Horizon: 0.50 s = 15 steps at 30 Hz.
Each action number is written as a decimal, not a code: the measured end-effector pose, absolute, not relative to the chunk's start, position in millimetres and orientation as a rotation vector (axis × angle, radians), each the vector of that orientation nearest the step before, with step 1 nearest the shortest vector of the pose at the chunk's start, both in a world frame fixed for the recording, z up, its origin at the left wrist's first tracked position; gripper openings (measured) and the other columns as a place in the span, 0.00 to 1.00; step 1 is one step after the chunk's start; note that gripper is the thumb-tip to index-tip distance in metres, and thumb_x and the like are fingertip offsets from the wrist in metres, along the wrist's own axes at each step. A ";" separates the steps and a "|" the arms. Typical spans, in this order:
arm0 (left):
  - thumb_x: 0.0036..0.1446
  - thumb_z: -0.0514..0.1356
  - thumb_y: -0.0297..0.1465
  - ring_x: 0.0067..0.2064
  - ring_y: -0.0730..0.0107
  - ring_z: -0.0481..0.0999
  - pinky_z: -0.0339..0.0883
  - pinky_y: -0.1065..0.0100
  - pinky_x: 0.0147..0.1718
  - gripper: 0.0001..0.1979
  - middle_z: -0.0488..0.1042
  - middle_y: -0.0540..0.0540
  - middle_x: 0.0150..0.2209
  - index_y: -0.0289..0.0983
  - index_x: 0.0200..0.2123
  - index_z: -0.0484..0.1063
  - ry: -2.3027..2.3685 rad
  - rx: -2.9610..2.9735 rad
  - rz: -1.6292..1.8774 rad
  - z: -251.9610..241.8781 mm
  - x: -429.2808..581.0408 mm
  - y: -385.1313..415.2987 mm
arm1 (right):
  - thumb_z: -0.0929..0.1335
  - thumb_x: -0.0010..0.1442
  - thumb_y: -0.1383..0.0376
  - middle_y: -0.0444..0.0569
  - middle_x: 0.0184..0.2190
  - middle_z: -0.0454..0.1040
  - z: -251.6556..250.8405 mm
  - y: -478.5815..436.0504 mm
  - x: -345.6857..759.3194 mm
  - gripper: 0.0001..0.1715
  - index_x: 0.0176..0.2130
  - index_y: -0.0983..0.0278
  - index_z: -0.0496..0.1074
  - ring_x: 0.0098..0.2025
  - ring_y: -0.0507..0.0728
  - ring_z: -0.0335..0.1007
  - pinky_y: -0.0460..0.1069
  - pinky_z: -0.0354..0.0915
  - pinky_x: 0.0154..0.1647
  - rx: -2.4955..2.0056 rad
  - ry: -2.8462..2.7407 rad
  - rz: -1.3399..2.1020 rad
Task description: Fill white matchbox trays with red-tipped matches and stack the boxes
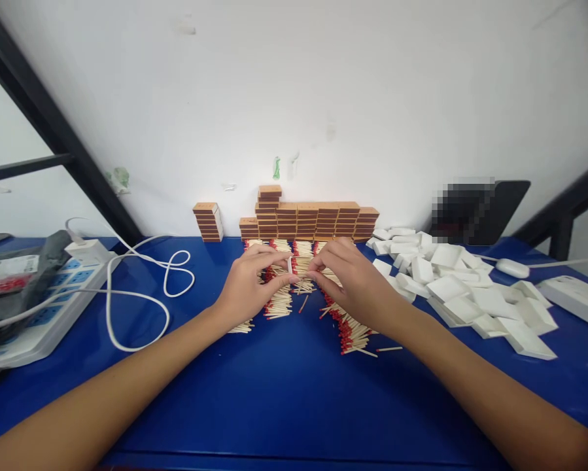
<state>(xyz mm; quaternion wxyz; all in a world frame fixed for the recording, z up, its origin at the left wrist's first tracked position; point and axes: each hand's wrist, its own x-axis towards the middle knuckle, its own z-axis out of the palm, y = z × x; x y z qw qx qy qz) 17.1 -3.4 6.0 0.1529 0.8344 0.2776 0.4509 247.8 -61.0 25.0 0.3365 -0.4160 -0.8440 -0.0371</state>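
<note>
My left hand (247,281) pinches a small white matchbox tray (290,265) between thumb and fingers, its narrow side turned up. Just right of it, my right hand (347,278) has thumb and forefinger closed over matchsticks; pale sticks show by the fingertips, but how many are gripped is hidden. Red-tipped matches (278,305) lie in rows under and between both hands. A further heap of matches (355,333) spreads below my right wrist, with a few loose ones beside it.
Stacked brown matchboxes (298,222) line the wall, with a separate stack (208,222) to the left. White empty trays (470,288) are piled at right, near a dark tablet-like object (509,209). A power strip (43,320) and white cables (110,307) occupy the left.
</note>
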 end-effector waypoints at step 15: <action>0.63 0.70 0.42 0.50 0.59 0.80 0.75 0.55 0.53 0.13 0.85 0.46 0.41 0.43 0.46 0.83 0.901 2.347 1.327 8.0 15.4 0.0 | 0.73 0.60 0.56 0.52 0.29 0.79 38.5 -25.0 362.1 0.13 0.27 0.59 0.75 0.31 0.62 0.70 0.55 0.57 0.31 -2.082 -1.950 -0.161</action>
